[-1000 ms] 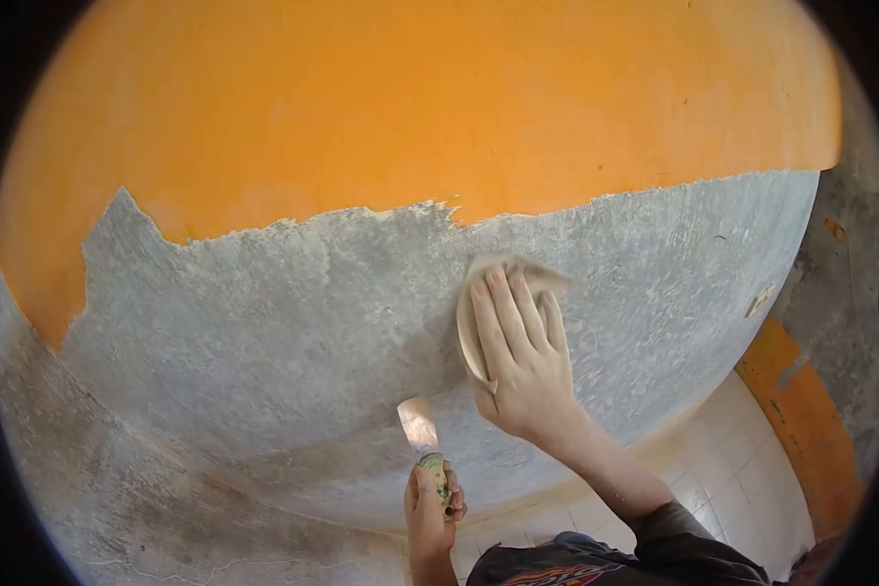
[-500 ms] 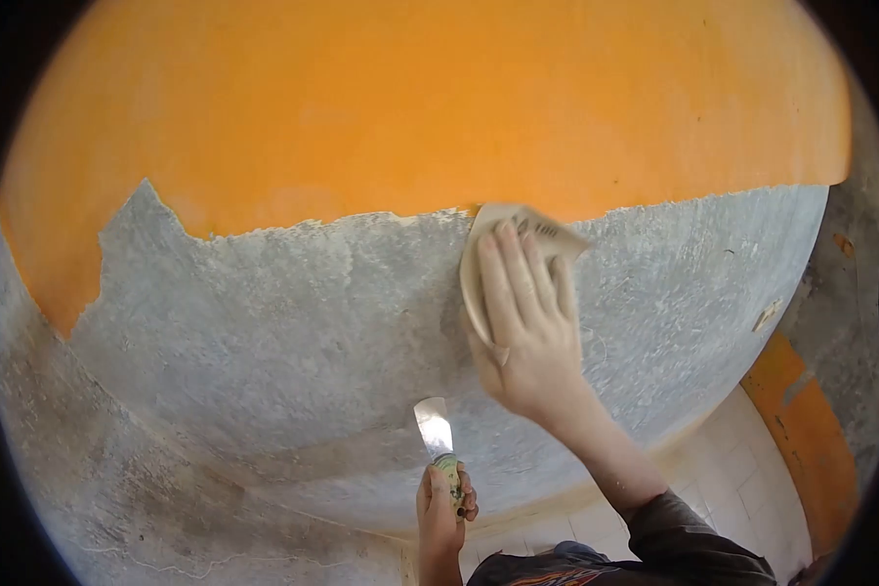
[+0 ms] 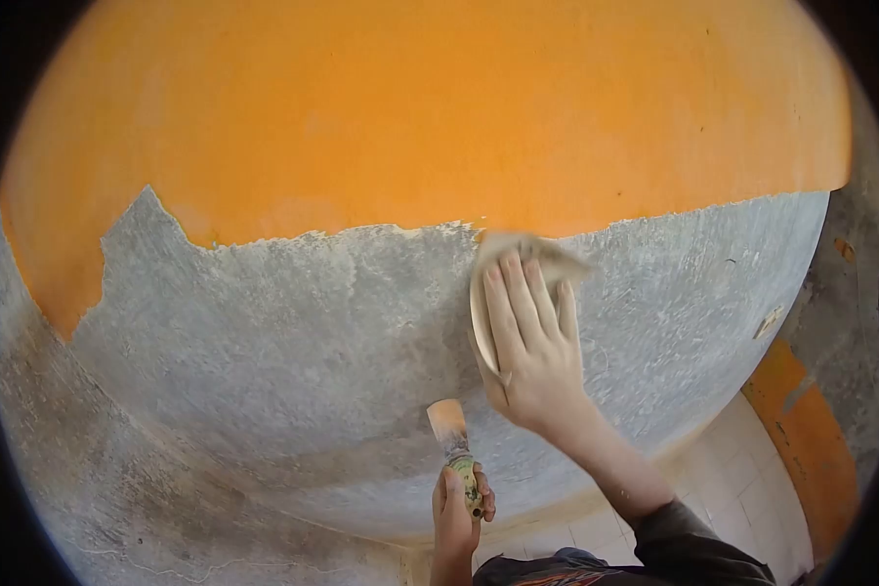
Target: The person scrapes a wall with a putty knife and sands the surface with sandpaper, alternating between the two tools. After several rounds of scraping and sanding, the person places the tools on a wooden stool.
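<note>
My right hand (image 3: 535, 361) presses a sheet of sandpaper (image 3: 560, 258) flat against the wall, fingers stretched over it and one side of the sheet curling up beside the thumb. It lies on the bare grey plaster (image 3: 313, 322), just below the ragged edge of the orange paint (image 3: 439, 107). Lower down, my left hand (image 3: 452, 508) is closed around the green, paint-spotted handle of a putty knife (image 3: 448, 423). The knife points upward, its metal blade in front of the grey wall and apart from the sandpaper.
A rough grey wall (image 3: 78, 459) meets this one at the left corner. Pale floor tiles (image 3: 732, 488) lie below. To the right are an orange band (image 3: 801, 439) and a small wall fitting (image 3: 769, 320) near the wall's right edge.
My right hand and the sandpaper have slid a little down the wall. My left hand has shifted slightly right with the putty knife, whose blade now looks orange instead of bright white.
</note>
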`<state>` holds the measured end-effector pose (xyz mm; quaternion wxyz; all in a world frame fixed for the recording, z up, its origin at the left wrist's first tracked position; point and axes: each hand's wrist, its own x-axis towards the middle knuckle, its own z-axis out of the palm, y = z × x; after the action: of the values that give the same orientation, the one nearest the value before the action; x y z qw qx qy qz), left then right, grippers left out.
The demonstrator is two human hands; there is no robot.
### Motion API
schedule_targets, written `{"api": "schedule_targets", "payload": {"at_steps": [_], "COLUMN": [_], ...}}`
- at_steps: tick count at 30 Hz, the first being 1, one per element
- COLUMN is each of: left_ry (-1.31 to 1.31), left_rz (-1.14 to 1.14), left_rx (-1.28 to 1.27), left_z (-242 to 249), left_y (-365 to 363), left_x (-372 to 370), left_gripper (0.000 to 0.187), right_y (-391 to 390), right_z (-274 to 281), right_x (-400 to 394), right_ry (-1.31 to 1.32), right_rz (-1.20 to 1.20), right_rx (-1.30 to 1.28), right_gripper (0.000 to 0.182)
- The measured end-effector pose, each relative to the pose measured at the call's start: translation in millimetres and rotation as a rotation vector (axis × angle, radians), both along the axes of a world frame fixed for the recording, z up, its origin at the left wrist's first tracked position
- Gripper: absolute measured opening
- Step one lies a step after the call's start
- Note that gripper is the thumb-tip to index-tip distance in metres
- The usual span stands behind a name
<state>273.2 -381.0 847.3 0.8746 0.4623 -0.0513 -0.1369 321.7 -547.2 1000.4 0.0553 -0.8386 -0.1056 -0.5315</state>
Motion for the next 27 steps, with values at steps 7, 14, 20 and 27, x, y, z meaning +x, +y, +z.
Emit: {"api": "schedule_targets", "payload": {"at_steps": [7,14,20,27], "left_ry": [-0.03,-0.016,-0.02,-0.011], "left_rz": [-0.063,-0.08,-0.08,-0.115], "left_rx": [0.013,0.073,0.045,-0.02], "left_z": [-5,-1,-21,-26], "left_y": [-4,-6,-1,-1], "left_x": [4,6,11,12], "left_gripper": [0.047,0.051,0.051,0.046], "right_y": [-3,7,5,16], "right_z": [7,-40,28,-5], "right_x": [-11,-8,-12,-9], "right_ry": [0.056,0.1,0.015,0.088], "right_rz": [-0.005,-0.008,0.054,0.03], "right_rx": [-0.014,0.031,-0.141,-0.086], "right_gripper": [0.057,0.056,0.065,0.062]}}
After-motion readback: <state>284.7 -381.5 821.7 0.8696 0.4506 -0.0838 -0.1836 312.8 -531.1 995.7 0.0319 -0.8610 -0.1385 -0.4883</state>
